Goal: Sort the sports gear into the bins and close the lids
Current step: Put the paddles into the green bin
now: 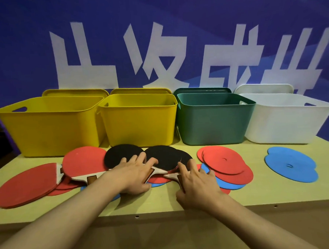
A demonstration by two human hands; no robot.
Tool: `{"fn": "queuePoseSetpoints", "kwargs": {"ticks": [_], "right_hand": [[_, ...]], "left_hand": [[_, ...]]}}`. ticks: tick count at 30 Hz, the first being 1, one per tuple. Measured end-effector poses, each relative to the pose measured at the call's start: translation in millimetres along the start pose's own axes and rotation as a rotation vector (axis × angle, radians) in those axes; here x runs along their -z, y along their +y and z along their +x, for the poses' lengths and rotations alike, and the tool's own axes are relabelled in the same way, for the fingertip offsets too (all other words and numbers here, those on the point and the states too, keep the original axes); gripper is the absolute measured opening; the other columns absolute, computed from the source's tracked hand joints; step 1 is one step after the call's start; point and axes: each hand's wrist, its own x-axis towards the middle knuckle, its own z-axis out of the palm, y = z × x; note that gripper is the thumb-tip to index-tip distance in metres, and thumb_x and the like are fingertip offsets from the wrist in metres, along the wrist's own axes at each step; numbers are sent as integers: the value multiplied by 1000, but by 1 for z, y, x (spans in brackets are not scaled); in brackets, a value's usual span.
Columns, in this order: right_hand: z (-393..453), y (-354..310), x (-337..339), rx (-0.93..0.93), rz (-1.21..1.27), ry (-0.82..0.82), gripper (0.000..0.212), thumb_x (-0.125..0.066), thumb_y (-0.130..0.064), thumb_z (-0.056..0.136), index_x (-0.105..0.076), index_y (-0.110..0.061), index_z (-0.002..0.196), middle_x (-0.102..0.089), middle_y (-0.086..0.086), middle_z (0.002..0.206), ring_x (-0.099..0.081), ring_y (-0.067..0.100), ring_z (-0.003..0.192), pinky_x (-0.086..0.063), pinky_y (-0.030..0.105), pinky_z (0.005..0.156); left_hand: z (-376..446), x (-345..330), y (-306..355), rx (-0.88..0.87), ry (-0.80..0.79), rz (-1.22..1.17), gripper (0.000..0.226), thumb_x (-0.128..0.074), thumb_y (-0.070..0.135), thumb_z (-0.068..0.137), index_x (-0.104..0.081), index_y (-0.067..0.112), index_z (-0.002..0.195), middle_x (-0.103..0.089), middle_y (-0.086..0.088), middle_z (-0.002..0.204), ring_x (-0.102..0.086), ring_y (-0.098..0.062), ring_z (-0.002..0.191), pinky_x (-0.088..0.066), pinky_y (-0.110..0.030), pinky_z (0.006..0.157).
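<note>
1. Blue backdrop (22, 46) with big white characters behind; its top and right edge are cut off by the frame.
2. Pale wooden table (164, 202) runs across the view; its near edge shows small holes.
3. Landmark: green bin (213, 121), open, at the back of the table. Left of it, two yellow bins (51, 132), both open. Right of it, a white bin (285, 123), open.
4. Lids (76, 91) stand behind each bin, mostly hidden; only the top edges show.
5. In front of the green bin: a stack of red discs (224, 163) over blue ones. Further right, in front of the white bin, blue discs (291, 165) lie apart from the rest.
6. Left of the green bin, in front of the yellow bins: paddles overlap, two red-faced (83, 162), two or three black-faced (161, 158); count unclear.
7. Left hand (134, 175) rests over a paddle neck, fingers spread on the black faces; the handle beneath is largely hidden.
8. Right hand (197, 181) lies over another handle, fingers slightly apart; I cannot tell whether it grips.
9. More discs lie under the paddles, only slivers visible.
</note>
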Motion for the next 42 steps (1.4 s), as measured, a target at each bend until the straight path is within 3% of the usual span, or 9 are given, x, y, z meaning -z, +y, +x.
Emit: {"fn": "queuePoseSetpoints", "kwargs": {"ticks": [5,11,16,21,25,30,34,38,42], "right_hand": [[8,2,-10,62,60,-17,76,-48,-34,101,-6,-23,163,-28,19,146,-60,33,105,-53,40,85],[25,21,-12,101,35,33,75,-46,-30,102,-5,-25,164,-36,18,142,-52,34,119,-50,40,97],[37,55,-10,159,177,39,75,-45,-18,104,1,-24,164,-35,16,147,-54,32,120,-49,39,100],[40,73,1,217,36,58,77,-49,-18,103,-2,-28,164,-23,15,157,-47,34,128,-54,42,94],[36,114,18,142,-119,163,85,-51,-16,100,4,-27,164,-20,18,160,-50,36,129,-56,39,88],[16,147,30,100,-249,200,89,-52,-3,94,-4,-31,164,-22,19,159,-53,33,123,-52,30,78],[-2,162,35,-3,-348,247,89,-60,2,83,-30,-33,159,-31,22,155,-55,37,113,-56,40,71],[-11,186,39,-92,-257,287,85,-55,-6,94,-14,-37,162,-21,14,161,-45,35,125,-56,43,85],[1,193,58,-98,-89,384,77,-50,-7,96,-20,-35,161,-30,13,160,-47,38,125,-54,47,89]], "left_hand": [[2,-7,4,-40,9,-39,78,-48,68,96,3,51,154,-8,-4,163,-30,-33,145,-31,-56,116],[4,-19,14,-94,47,-78,71,-42,64,100,7,58,151,-2,-1,164,-28,-32,144,-31,-55,116],[12,-16,15,-92,82,-123,68,-41,38,108,8,59,151,-3,-1,163,-28,-31,144,-31,-55,116],[17,-17,15,-46,20,-126,117,-58,-7,88,15,61,149,1,3,162,-23,-32,144,-30,-53,118],[20,-16,14,-36,-29,-158,127,-55,-15,83,23,60,148,9,4,163,-20,-34,146,-35,-51,116],[28,-18,19,-57,0,-205,128,-53,-15,83,27,67,142,8,5,164,-23,-37,146,-42,-51,111],[33,-13,35,-100,-7,-164,123,-51,-15,87,26,60,147,12,4,165,-11,-34,151,-32,-50,117],[42,-10,38,-144,-14,-124,124,-52,-14,84,19,65,146,10,6,164,-7,-33,152,-29,-52,120],[56,-3,40,-153,-86,-188,87,-55,17,99,-3,65,149,0,7,163,-12,-29,150,-27,-53,120]]}}
